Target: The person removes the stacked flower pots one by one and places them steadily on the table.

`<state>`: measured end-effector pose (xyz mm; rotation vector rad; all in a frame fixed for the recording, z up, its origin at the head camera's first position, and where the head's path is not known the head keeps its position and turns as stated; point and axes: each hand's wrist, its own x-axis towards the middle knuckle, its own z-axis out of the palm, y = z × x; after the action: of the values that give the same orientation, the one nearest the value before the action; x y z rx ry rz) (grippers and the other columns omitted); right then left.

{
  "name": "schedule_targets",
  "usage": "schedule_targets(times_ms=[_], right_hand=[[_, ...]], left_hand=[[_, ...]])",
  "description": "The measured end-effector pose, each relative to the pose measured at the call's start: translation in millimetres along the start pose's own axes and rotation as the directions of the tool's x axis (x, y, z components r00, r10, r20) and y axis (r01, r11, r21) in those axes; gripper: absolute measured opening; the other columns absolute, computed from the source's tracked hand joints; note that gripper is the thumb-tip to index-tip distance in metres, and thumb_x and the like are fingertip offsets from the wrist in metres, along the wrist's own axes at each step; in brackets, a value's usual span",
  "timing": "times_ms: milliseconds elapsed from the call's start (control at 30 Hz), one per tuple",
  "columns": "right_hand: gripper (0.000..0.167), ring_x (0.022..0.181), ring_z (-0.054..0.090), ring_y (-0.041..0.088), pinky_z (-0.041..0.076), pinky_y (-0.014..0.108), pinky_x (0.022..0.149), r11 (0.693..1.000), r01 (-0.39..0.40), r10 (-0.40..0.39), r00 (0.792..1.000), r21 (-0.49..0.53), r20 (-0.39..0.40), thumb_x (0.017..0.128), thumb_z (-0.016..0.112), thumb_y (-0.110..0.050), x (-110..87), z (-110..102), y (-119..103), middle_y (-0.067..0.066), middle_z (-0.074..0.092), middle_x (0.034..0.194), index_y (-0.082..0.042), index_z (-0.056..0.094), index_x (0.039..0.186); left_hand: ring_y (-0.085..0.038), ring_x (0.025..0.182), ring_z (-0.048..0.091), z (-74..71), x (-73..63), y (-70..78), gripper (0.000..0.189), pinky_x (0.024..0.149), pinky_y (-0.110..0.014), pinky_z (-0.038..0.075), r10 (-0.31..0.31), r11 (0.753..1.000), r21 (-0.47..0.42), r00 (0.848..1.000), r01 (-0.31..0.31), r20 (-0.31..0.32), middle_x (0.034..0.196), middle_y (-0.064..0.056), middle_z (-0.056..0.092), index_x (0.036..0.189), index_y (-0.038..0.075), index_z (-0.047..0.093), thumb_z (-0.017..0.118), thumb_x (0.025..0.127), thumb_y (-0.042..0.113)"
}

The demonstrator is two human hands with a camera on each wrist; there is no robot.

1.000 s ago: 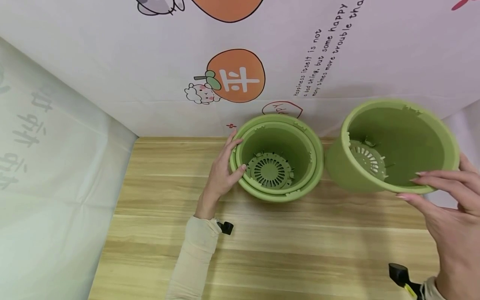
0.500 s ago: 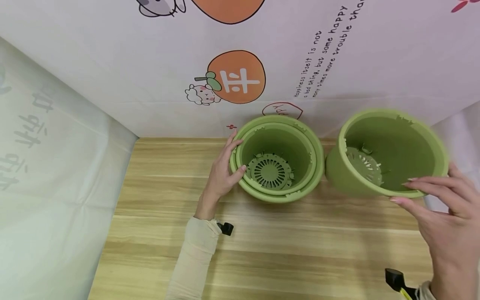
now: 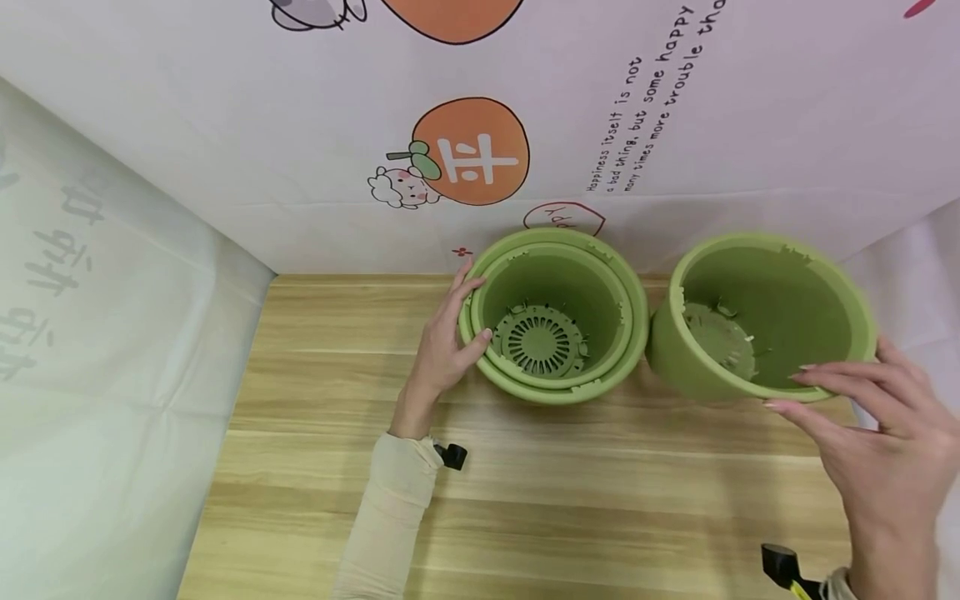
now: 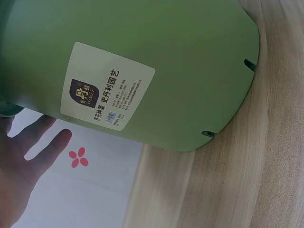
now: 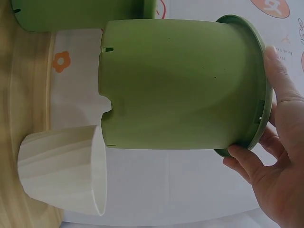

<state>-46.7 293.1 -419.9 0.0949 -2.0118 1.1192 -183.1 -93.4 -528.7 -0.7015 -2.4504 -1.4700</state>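
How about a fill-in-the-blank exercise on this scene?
The fingers holding the single green pot belong to the ____ hand.
The nested pots stand on a tabletop patterned like ____.
The logo reads ____ in Latin letters.
In the right wrist view, the only non-green pot is ____.

Missing words: right; wood; STANLEY; white.

The left forearm, in a beige sleeve (image 3: pixel 384 521), slants up from the lower edge of the head view to a bare left wrist (image 3: pixel 413 412). The left hand (image 3: pixel 441 348) grips lightly, its thumb (image 3: pixel 476 347) spread from the index finger; which fingers show in its own wrist view is hard to say. Well apart from it, the right hand (image 3: pixel 888 437) leans up and leftward, pinching with thumb below and fingers (image 3: pixel 873 385) above. The right wrist (image 3: pixel 894 546) is bare.
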Motion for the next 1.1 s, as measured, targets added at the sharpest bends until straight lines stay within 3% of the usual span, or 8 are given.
schedule_targets(times_ms=[133,267,467,700,833,967,1100], right_hand=[[0.062,0.095,0.063,0.000,0.035,0.047,0.115,1.000,0.002,-0.002,1.000,-0.003,-0.001,0.062,0.091,-0.044,-1.2,1,2,-0.009,0.074,0.084,0.014,0.072,0.073],[0.063,0.100,0.063,0.003,0.035,0.047,0.115,1.000,-0.003,0.003,1.000,-0.014,0.011,0.062,0.091,-0.044,-3.4,1,4,-0.010,0.074,0.085,0.015,0.071,0.073],[0.063,0.101,0.062,0.005,0.035,0.045,0.116,0.999,-0.030,0.030,0.999,-0.030,0.023,0.061,0.092,-0.044,-9.1,0,9,-0.014,0.073,0.083,0.015,0.071,0.072],[0.065,0.110,0.062,0.010,0.036,0.042,0.115,0.997,-0.044,0.047,0.998,-0.057,0.044,0.059,0.091,-0.048,-21.9,-2,23,-0.016,0.072,0.085,0.013,0.071,0.072],[0.064,0.112,0.062,0.016,0.038,0.044,0.114,0.998,-0.028,0.030,0.999,-0.047,0.040,0.059,0.091,-0.048,-28.8,0,29,-0.010,0.074,0.084,0.012,0.072,0.072],[0.063,0.118,0.061,0.024,0.038,0.042,0.113,0.998,-0.039,0.042,0.998,-0.058,0.048,0.059,0.091,-0.049,-34.0,0,34,-0.012,0.073,0.084,0.010,0.073,0.072],[0.062,0.120,0.060,0.026,0.039,0.039,0.112,0.997,-0.045,0.049,0.998,-0.065,0.049,0.058,0.091,-0.049,-36.8,0,39,-0.013,0.073,0.082,0.009,0.073,0.072]], left_hand=[[-0.023,0.146,0.030,0.3,0.0,0.8,0.072,0.098,-0.042,0.052,0.005,1.000,0.001,1.000,-0.005,-0.004,0.165,-0.001,0.019,0.148,0.011,0.041,0.055,0.084,0.041],[-0.022,0.146,0.030,0.3,-0.2,1.3,0.072,0.096,-0.040,0.053,-0.001,1.000,-0.003,1.000,0.001,-0.004,0.165,0.003,0.018,0.148,0.012,0.041,0.055,0.084,0.041],[-0.025,0.147,0.030,0.4,-0.2,0.6,0.072,0.104,-0.042,0.047,-0.006,1.000,-0.005,1.000,0.006,0.000,0.165,0.005,0.017,0.148,0.012,0.041,0.055,0.084,0.041],[-0.027,0.142,0.037,-1.4,0.5,0.9,0.073,0.074,-0.029,0.060,-0.009,1.000,0.007,1.000,0.009,0.022,0.165,-0.005,0.019,0.150,0.013,0.039,0.055,0.085,0.044],[-0.027,0.142,0.038,-2.1,0.4,1.0,0.072,0.073,-0.028,0.059,-0.008,1.000,-0.001,1.000,0.008,0.022,0.166,-0.002,0.018,0.150,0.013,0.039,0.056,0.085,0.040],[-0.026,0.139,0.041,-2.4,0.1,1.4,0.072,0.070,-0.028,0.060,-0.013,1.000,-0.004,1.000,0.013,0.025,0.166,-0.002,0.018,0.150,0.014,0.039,0.058,0.085,0.037],[-0.026,0.142,0.038,-2.7,0.4,2.2,0.072,0.077,-0.033,0.060,-0.024,1.000,0.003,0.999,0.024,0.027,0.166,0.003,0.017,0.150,0.015,0.039,0.058,0.084,0.037]])
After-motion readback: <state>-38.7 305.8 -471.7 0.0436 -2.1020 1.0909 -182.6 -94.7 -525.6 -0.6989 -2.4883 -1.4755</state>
